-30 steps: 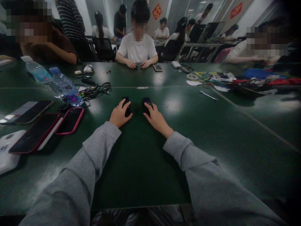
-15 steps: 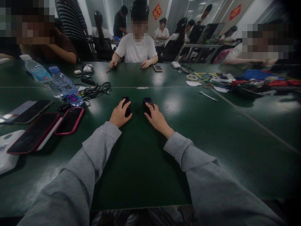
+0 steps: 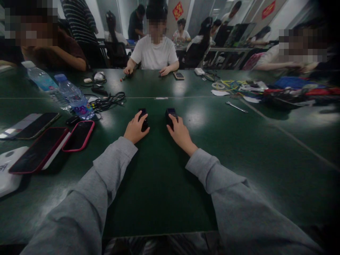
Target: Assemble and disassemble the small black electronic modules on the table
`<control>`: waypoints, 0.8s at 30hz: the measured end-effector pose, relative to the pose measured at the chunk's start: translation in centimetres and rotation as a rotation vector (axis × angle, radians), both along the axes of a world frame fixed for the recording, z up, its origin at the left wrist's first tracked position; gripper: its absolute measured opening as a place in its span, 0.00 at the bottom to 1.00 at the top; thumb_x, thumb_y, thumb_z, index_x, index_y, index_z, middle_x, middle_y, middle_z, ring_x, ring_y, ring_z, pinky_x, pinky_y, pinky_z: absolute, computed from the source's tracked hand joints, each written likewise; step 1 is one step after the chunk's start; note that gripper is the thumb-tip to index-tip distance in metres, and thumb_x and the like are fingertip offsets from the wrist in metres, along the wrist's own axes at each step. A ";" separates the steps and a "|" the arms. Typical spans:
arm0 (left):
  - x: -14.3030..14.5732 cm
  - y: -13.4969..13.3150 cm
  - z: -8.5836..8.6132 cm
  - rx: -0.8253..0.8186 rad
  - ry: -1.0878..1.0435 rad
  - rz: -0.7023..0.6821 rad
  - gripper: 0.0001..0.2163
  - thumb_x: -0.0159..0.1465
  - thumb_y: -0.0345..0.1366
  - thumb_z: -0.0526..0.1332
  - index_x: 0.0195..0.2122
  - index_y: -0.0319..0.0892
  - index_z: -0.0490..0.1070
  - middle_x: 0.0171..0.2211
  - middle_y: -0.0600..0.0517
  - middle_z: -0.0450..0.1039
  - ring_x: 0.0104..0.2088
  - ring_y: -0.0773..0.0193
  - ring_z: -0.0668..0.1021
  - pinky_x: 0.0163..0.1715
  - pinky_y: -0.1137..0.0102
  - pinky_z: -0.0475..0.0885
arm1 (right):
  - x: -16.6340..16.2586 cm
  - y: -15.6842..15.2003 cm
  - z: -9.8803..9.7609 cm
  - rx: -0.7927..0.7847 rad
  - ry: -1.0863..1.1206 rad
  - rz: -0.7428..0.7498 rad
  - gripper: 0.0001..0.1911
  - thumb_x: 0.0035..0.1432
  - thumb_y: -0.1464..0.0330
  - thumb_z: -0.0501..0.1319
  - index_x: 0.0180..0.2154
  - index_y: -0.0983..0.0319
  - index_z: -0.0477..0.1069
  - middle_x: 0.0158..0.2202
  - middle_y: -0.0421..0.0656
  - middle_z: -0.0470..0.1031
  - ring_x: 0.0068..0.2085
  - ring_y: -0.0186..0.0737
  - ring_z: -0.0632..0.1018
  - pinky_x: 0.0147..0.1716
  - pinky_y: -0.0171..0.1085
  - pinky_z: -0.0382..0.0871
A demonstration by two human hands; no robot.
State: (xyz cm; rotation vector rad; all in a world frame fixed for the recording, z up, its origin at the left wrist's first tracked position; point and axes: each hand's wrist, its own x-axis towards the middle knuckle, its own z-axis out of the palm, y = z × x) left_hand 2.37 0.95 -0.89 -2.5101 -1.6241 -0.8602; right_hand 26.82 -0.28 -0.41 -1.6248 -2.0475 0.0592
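Observation:
Two small black box-like objects lie on the dark green table ahead of me. My left hand is curled round the left black object. My right hand grips the right black object, a short gap away from the other. Both arms are in grey sleeves. What the objects are cannot be made out.
Several phones and a white device lie at my left, behind them two water bottles and black cables. A person in a white shirt sits opposite with a phone. Clutter and a metal tool lie right.
My right hand has slid its black object a little to the right, widening the gap. The person opposite has reached one hand out to the side.

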 end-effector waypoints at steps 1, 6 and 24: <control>0.0 0.0 0.0 0.001 0.000 -0.001 0.30 0.64 0.42 0.62 0.66 0.43 0.56 0.68 0.38 0.51 0.63 0.42 0.67 0.58 0.49 0.69 | 0.0 0.0 0.0 0.001 -0.002 0.001 0.29 0.67 0.62 0.51 0.67 0.59 0.54 0.59 0.58 0.61 0.44 0.56 0.78 0.39 0.54 0.77; 0.0 0.0 -0.1 0.011 0.001 -0.002 0.31 0.64 0.43 0.63 0.66 0.44 0.56 0.68 0.38 0.51 0.63 0.42 0.67 0.58 0.49 0.69 | 0.0 -0.1 0.1 0.012 -0.007 0.011 0.29 0.67 0.62 0.51 0.67 0.60 0.54 0.58 0.58 0.62 0.44 0.56 0.78 0.39 0.53 0.77; 0.1 0.1 -0.3 -0.032 -0.017 -0.005 0.31 0.64 0.43 0.64 0.66 0.43 0.55 0.68 0.37 0.50 0.63 0.40 0.68 0.58 0.48 0.71 | 0.5 0.3 -0.1 -0.001 0.027 0.047 0.29 0.67 0.61 0.52 0.67 0.58 0.53 0.58 0.57 0.62 0.46 0.56 0.77 0.41 0.54 0.76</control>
